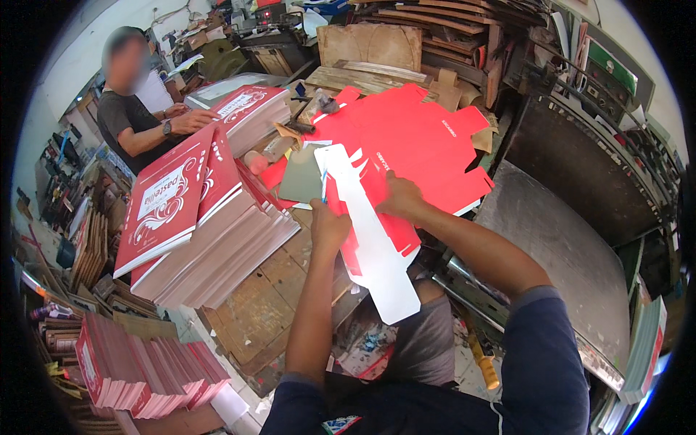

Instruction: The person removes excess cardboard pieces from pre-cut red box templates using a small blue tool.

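Nearest, the person's dark blue sleeves [544, 348] are filling the lower edge, and a clothed knee [424, 344] is showing between them; to its right a yellow handle [484, 362] is standing out against the floor. At lower left, red and pale bundles [156, 370] are sitting packed in a row. Above the wooden tabletop [264, 297], the left hand [330, 225] is touching the left side of a long white panel [380, 257], its fingers curling in; I cannot tell whether they are clamping the edge. The panel is running diagonally, its lower end reaching toward the knee. On the panel's other side, the right hand [399, 197] is resting on the red card blank [409, 123]; its fingertips are partly hidden, so I cannot tell whether they are pinching or only pressing. The blank is lying in front of both hands, its notched flaps spreading toward the upper right. A grey-green piece [301, 177] is lying just left of the panel, and farther left a thick stack of printed sheets [225, 261] is leaning unevenly. To the right, a machine's grey plate [558, 246] is sloping away. Farther off, a co-worker [130, 119] is reaching toward another red stack [257, 119], while wooden boards [435, 22] are lying piled behind.
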Demonstrator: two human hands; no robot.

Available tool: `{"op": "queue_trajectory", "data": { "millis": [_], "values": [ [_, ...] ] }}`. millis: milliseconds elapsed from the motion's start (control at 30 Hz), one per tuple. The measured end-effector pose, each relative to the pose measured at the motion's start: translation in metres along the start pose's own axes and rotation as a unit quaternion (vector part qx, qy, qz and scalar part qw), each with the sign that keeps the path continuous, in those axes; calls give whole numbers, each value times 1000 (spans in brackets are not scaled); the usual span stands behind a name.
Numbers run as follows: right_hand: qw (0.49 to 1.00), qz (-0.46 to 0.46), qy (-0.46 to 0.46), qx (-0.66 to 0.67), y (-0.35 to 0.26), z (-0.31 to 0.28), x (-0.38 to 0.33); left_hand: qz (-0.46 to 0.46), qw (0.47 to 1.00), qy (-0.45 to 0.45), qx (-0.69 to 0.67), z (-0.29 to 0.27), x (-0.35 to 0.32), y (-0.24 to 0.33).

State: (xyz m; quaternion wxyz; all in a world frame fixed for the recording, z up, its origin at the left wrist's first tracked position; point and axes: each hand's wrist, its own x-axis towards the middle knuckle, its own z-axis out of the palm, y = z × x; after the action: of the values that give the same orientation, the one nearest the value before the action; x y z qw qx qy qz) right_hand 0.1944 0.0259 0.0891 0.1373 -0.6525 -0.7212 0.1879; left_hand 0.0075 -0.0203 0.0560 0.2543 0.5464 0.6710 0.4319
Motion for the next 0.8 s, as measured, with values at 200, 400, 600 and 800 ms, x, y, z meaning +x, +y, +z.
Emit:
{"op": "queue_trajectory", "data": {
  "millis": [200, 400, 600, 800],
  "values": [
    [985, -47, -4, -166, -40, 18, 9, -5, 988, -59, 145, 2, 6, 10],
    [994, -11, 33, -108, -61, 31, -1, -22, 999, -11, 41, -1, 5, -2],
    [977, -67, 84, -182, -56, 61, 4, -18, 997, -22, 67, -6, 0, 1],
    [958, -69, 97, -260, -67, 76, 1, -39, 998, 21, 44, -13, -7, 1]
  ]
}}
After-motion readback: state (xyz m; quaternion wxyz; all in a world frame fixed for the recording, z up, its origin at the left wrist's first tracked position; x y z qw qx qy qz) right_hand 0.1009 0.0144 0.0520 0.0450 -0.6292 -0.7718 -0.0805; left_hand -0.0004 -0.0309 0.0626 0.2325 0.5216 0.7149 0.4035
